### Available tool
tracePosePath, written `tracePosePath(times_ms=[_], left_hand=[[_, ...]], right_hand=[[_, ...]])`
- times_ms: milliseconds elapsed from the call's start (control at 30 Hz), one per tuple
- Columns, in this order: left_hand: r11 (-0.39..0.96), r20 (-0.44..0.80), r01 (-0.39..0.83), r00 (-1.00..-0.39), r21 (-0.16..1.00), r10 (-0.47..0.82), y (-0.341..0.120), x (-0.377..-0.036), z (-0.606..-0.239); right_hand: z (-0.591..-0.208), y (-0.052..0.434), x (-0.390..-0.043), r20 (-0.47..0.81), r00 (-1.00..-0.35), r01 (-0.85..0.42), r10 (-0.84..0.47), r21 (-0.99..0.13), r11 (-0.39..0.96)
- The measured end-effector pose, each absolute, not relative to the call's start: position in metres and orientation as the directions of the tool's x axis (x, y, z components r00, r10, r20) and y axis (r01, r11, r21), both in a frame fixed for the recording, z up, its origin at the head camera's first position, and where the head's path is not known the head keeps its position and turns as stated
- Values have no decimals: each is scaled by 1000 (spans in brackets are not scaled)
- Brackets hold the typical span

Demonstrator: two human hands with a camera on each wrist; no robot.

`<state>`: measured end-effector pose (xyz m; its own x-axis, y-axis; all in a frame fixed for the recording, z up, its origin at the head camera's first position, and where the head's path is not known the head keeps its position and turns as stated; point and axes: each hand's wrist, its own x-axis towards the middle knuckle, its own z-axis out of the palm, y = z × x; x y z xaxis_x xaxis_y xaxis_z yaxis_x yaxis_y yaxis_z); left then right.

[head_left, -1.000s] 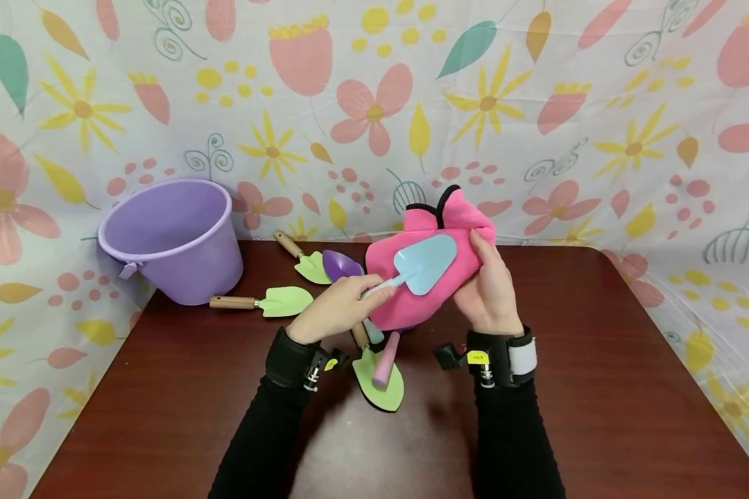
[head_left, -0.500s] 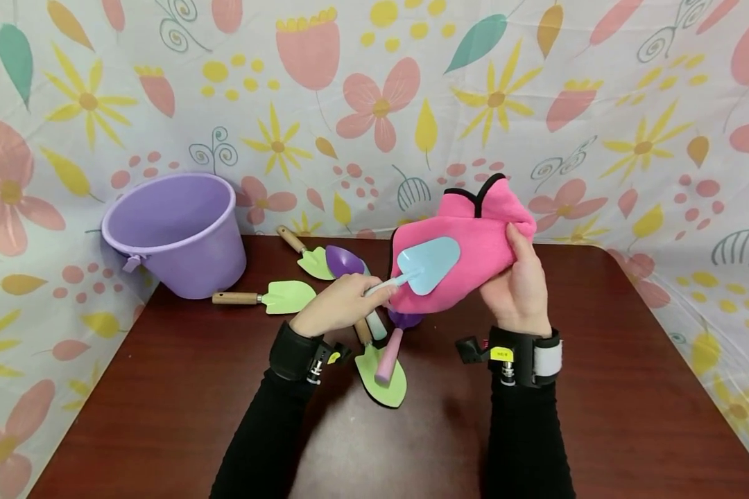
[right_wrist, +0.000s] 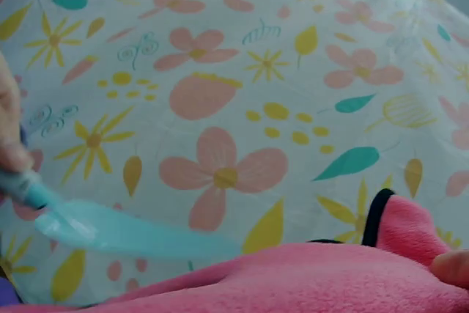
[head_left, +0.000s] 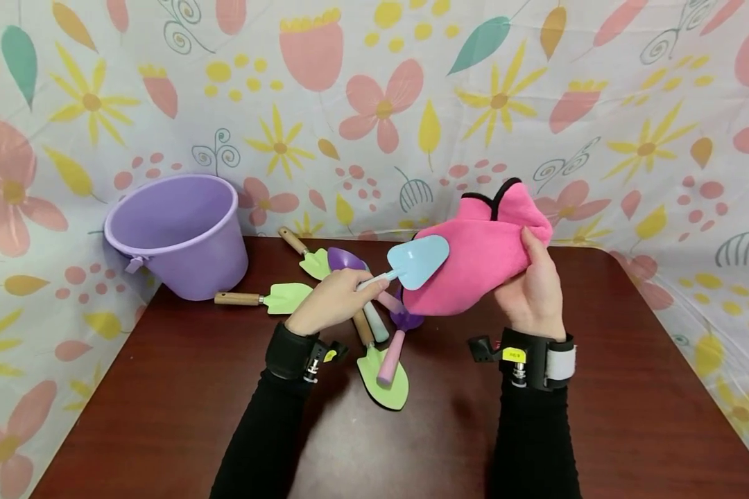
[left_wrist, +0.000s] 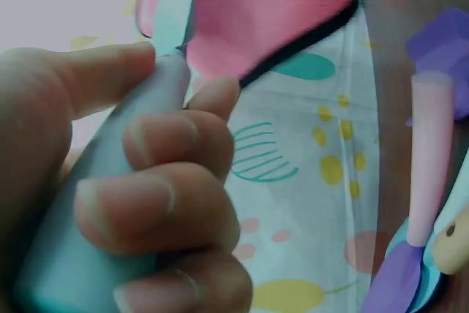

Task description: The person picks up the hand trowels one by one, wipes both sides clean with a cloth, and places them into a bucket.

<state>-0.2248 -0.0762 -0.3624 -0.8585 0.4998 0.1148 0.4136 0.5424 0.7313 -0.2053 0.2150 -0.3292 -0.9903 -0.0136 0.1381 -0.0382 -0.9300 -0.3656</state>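
My left hand (head_left: 335, 299) grips the handle of a light blue trowel (head_left: 422, 262), its fingers curled round it in the left wrist view. The trowel's blade overlaps the left edge of a pink cloth (head_left: 474, 260) with black trim in the head view; whether they touch, I cannot tell. My right hand (head_left: 532, 287) holds the cloth by its right side, thumb on top, above the table. Below the left hand lies a pile of tools: a green trowel (head_left: 387, 388) with a wooden handle, a purple tool with a pink handle (head_left: 392, 359), and a purple scoop (head_left: 345, 259).
A light purple bucket (head_left: 181, 235) stands at the back left of the brown table (head_left: 181, 402). Two more green trowels (head_left: 287, 298) with wooden handles lie beside it, one farther back. A flowered cloth (head_left: 374, 104) hangs behind the table.
The right hand has carried the pink cloth to the right, away from the left hand. The blue trowel's blade, earlier over the cloth's middle, now overlaps its left edge. More of the tool pile shows.
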Motion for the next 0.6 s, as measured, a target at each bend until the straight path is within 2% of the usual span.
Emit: tracePosePath(times_ms=[267, 400, 600], left_hand=[[420, 161, 424, -831, 802, 533, -73, -219, -353], [363, 163, 425, -805, 829, 570, -66, -216, -349], [354, 147, 437, -775, 827, 614, -64, -212, -348]], right_hand=[[-335, 202, -213, -5, -988, 138, -154, -475, -869], [-335, 193, -214, 1, -978, 186, -210, -457, -870], [-337, 176, -214, 43, -954, 252, -297, -424, -870]])
